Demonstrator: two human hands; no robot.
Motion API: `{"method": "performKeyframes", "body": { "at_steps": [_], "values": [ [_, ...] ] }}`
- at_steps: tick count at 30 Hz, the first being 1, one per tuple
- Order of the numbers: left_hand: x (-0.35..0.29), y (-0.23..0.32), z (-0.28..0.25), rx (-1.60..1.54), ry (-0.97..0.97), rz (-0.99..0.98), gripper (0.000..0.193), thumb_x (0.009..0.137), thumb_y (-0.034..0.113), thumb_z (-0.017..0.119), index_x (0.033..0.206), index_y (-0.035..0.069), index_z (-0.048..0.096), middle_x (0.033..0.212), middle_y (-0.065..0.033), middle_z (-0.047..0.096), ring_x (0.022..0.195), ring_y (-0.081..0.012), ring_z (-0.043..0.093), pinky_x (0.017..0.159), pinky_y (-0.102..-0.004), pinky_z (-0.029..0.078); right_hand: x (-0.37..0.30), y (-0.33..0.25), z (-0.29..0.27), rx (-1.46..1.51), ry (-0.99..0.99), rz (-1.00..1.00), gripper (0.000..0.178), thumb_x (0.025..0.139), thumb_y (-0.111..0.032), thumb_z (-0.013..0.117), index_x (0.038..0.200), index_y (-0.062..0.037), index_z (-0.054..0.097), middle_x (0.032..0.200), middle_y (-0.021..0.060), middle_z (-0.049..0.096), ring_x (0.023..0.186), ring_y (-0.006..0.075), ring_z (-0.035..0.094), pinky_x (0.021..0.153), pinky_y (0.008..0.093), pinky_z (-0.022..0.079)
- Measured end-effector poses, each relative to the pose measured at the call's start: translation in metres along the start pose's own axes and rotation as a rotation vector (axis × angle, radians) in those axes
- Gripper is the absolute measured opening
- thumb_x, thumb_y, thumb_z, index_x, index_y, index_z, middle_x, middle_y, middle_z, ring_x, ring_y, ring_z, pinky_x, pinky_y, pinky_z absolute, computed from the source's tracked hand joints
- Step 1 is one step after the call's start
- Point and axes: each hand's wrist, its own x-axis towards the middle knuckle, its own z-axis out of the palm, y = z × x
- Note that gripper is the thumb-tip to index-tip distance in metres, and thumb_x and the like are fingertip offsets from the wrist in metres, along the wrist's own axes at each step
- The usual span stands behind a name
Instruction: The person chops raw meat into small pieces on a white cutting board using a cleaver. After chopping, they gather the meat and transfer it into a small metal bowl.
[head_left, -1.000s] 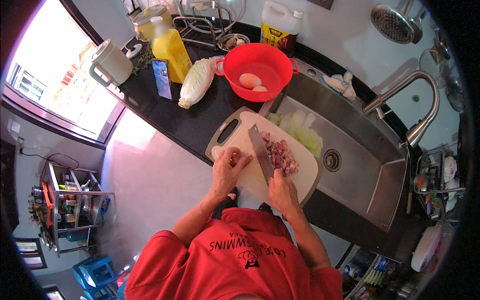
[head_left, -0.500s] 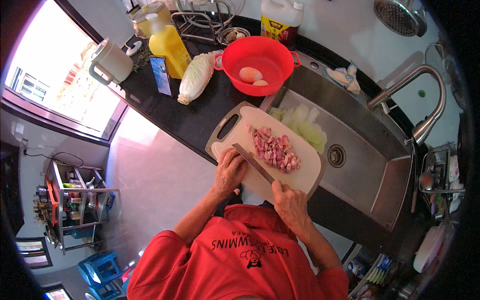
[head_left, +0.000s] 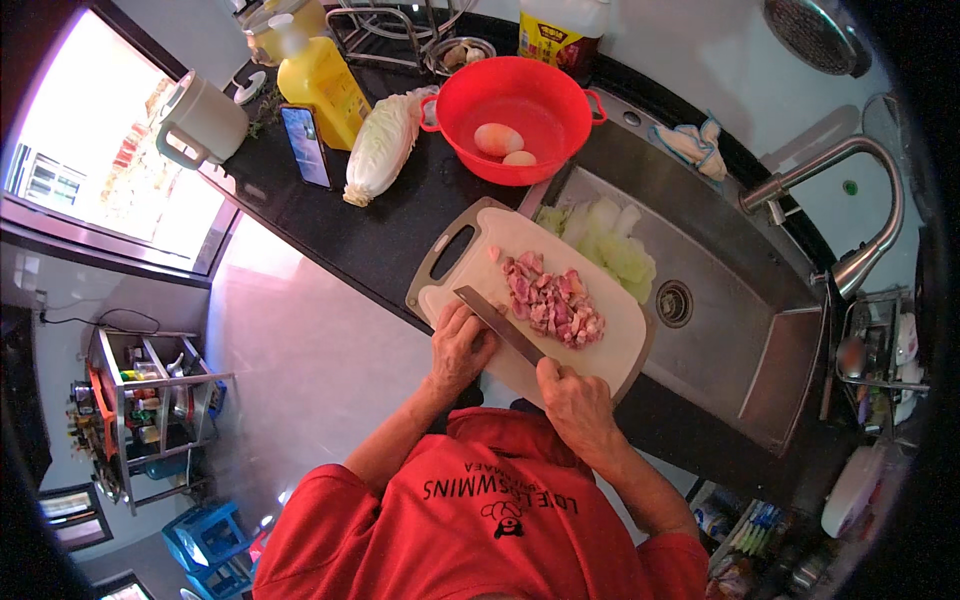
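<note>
A pale cutting board [head_left: 610, 375] with a grey handle end lies across the near edge of the sink and counter. Chopped pink meat [head_left: 552, 300] is heaped on its middle. My right hand [head_left: 578, 400] is closed round the handle of a kitchen knife [head_left: 500, 325], whose blade slants up and left across the board, on the near side of the meat. My left hand [head_left: 462, 345] rests at the board's near left edge with fingers curled against the blade. Whatever lies under those fingers is hidden.
Behind the board stands a red colander [head_left: 515, 120] with two eggs [head_left: 497, 139]. Left of it are a napa cabbage [head_left: 383, 150], a phone [head_left: 305, 147] and a yellow jug [head_left: 325, 90]. Pale green leaves [head_left: 605, 240] lie in the steel sink [head_left: 720, 300], under a curved faucet [head_left: 880, 200].
The whole view has shifted slightly. Both hands and the knife keep nearly the same place on the board, and the meat pile looks unchanged.
</note>
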Motion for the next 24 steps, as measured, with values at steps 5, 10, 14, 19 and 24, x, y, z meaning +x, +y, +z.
{"method": "performKeyframes", "body": {
  "at_steps": [5, 10, 14, 19, 24],
  "values": [
    [0.002, 0.001, 0.0, -0.025, 0.022, -0.019, 0.024, 0.062, -0.003, 0.067, 0.083, 0.003, 0.06, 0.097, -0.0122, 0.06, 0.096, -0.0334, 0.057, 0.082, -0.0402, 0.048, 0.023, -0.008, 0.006, 0.026, -0.027, 0.031, 0.013, 0.079, -0.003, 0.056, 0.081, -0.0051, 0.043, 0.064, 0.0133, 0.06, 0.056, 0.0283, 0.065, 0.047, 0.0369, 0.053],
    [0.003, 0.001, 0.001, -0.035, 0.068, 0.009, 0.023, 0.061, -0.001, 0.068, 0.082, 0.003, 0.058, 0.095, -0.0118, 0.06, 0.095, -0.0333, 0.057, 0.079, -0.0393, 0.049, 0.06, -0.017, 0.015, 0.132, 0.019, 0.024, 0.011, 0.079, -0.002, 0.054, 0.082, -0.0043, 0.043, 0.064, 0.0173, 0.062, 0.06, 0.0328, 0.066, 0.05, 0.0409, 0.053],
    [0.002, 0.0, 0.003, -0.028, 0.062, -0.01, 0.022, 0.063, 0.001, 0.068, 0.082, 0.003, 0.058, 0.096, -0.0115, 0.06, 0.095, -0.0329, 0.056, 0.079, -0.0398, 0.048, 0.078, -0.018, 0.02, 0.11, 0.039, 0.015, 0.009, 0.081, -0.004, 0.053, 0.084, -0.0034, 0.044, 0.061, 0.0186, 0.061, 0.061, 0.0338, 0.066, 0.051, 0.0413, 0.053],
    [0.002, 0.003, 0.001, 0.015, 0.059, 0.011, 0.021, 0.065, 0.0, 0.066, 0.083, 0.004, 0.058, 0.099, -0.0108, 0.058, 0.094, -0.0325, 0.054, 0.08, -0.04, 0.047, 0.048, -0.011, 0.024, 0.134, 0.072, 0.028, 0.007, 0.081, -0.004, 0.05, 0.084, -0.0026, 0.045, 0.06, 0.0189, 0.061, 0.061, 0.0361, 0.066, 0.052, 0.0442, 0.053],
    [0.003, 0.001, 0.003, -0.132, 0.101, -0.187, 0.021, 0.066, -0.005, 0.062, 0.086, 0.002, 0.058, 0.098, -0.0117, 0.059, 0.085, -0.0293, 0.058, 0.073, -0.0347, 0.049, 0.004, -0.001, 0.007, 0.095, -0.046, 0.102, 0.01, 0.083, -0.011, 0.053, 0.086, -0.0026, 0.048, 0.067, 0.0192, 0.064, 0.063, 0.0343, 0.067, 0.056, 0.0449, 0.054]
  ]
}}
